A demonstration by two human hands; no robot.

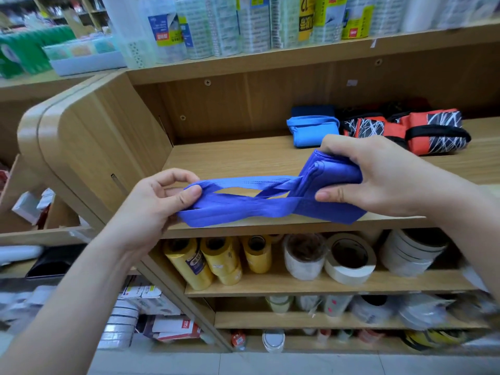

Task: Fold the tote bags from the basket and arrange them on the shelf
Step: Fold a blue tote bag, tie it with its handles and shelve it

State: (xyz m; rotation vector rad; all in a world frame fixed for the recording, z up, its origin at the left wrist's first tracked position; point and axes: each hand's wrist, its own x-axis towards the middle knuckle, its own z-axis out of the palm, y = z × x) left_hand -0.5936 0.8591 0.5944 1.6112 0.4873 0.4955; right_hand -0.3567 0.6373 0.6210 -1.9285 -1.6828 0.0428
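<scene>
Head view | our right hand [378, 174] clamps the folded purple tote bag [332, 185] so the folds hold | our left hand [159, 201] pinches its handles [238, 196] taut, probably for wrapping | shelf [243, 155] ahead

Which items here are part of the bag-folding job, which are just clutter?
Job: violet fabric tote bag gripped by left hand and right hand; folded light-blue tote bag; folded orange-and-black patterned tote bags; wooden shelf.
Lying about: yellow rolls; white tape rolls.
</scene>
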